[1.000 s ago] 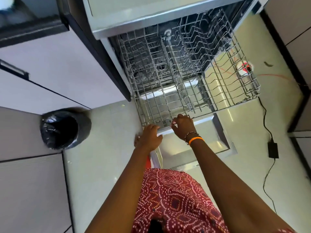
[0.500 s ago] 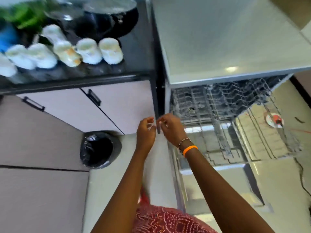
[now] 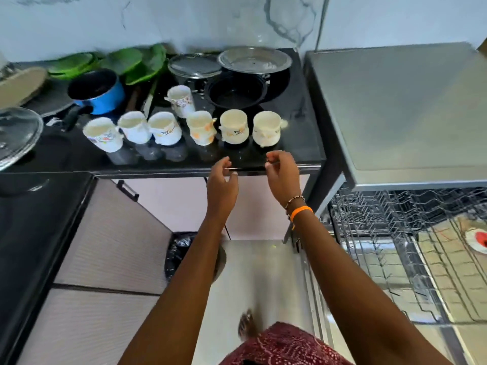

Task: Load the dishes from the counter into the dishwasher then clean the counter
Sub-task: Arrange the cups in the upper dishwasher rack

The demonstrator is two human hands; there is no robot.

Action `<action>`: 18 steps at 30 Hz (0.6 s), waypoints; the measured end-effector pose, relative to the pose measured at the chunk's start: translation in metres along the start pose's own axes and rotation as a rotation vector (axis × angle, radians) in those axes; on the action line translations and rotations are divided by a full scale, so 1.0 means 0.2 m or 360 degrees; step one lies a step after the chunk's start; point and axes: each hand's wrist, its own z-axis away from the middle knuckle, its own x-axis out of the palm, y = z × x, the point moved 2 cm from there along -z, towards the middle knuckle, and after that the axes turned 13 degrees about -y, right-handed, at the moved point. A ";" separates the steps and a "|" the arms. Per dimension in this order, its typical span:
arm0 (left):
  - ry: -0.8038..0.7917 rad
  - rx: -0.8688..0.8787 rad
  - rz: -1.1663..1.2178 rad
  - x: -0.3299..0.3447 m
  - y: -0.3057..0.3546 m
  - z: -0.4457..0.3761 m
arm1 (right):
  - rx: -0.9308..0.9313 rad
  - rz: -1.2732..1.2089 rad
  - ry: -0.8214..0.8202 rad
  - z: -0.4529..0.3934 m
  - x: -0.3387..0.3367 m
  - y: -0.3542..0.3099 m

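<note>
A home kitchen: a black counter (image 3: 297, 133) at 12 o'clock carries mugs (image 3: 234, 127), a blue pot (image 3: 98, 91) and glass lids (image 3: 254, 60) against a marble wall (image 3: 184, 19). At 3 o'clock a dishwasher (image 3: 395, 106) stands open, its rack (image 3: 395, 233) pulled out. Cabinets (image 3: 110, 233) sit at 9 o'clock.

We have single head view only, looking forward and down from above. Left hand (image 3: 222, 180) and right hand (image 3: 283, 172) near, mid-frame; counter (image 3: 295, 154) edge just beyond fingertips, dishwasher rack (image 3: 400, 233) right of right hand.
</note>
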 end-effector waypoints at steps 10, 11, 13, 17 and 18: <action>-0.0016 0.0041 -0.0061 0.01 0.07 -0.37 | 0.0176 -0.0199 0.0158 -0.34 0.06 0.06; -0.0003 0.0047 -0.0046 0.02 0.07 -0.42 | 0.0173 -0.0236 0.0130 -0.38 0.06 0.07; 0.0021 0.0078 -0.0016 0.03 0.08 -0.49 | 0.0129 -0.0291 0.0117 -0.44 0.05 0.09; 0.0094 0.0133 0.0008 0.07 0.06 -0.61 | 0.0085 -0.0283 0.0106 -0.51 0.02 0.11; 0.0099 0.0147 -0.0005 0.08 0.05 -0.62 | 0.0072 -0.0295 0.0103 -0.51 0.02 0.11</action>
